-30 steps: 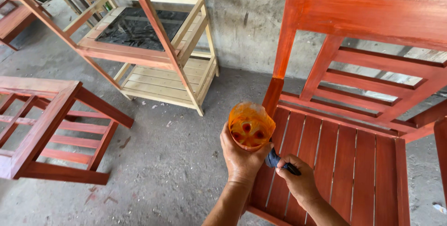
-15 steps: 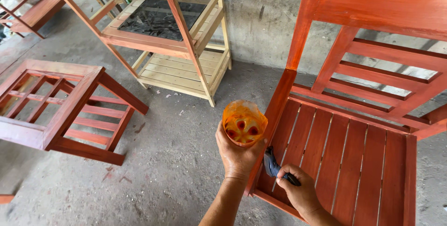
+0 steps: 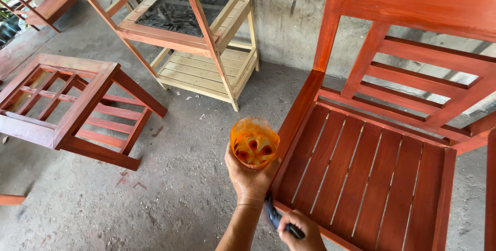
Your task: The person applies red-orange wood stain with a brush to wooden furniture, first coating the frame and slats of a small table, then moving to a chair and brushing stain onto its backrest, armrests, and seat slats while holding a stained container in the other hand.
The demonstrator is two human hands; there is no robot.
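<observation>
A cut-off plastic cup (image 3: 254, 142), smeared orange inside, is being held up by the left hand (image 3: 248, 177), whose fingers are wrapped around its lower half from beneath. It is being carried in the air just beside the front left corner of the red-stained slatted chair (image 3: 372, 153), above the concrete floor (image 3: 181, 189). A dark-handled brush (image 3: 276, 218) is being gripped in the closed right hand (image 3: 301, 232) at the chair seat's front edge (its bristles are being hidden behind the left wrist).

The cup is judged to be light and thin-walled, so it is likely to be dented by a hard squeeze; with wet stain on it, it is probably also slippery. It is best taken low around the body, clear of the jagged rim.

To the left, 1 stained frame (image 3: 67, 111) is lying on its side on the floor, and 1 partly stained shelf rack (image 3: 196, 34) is standing against the far wall.
</observation>
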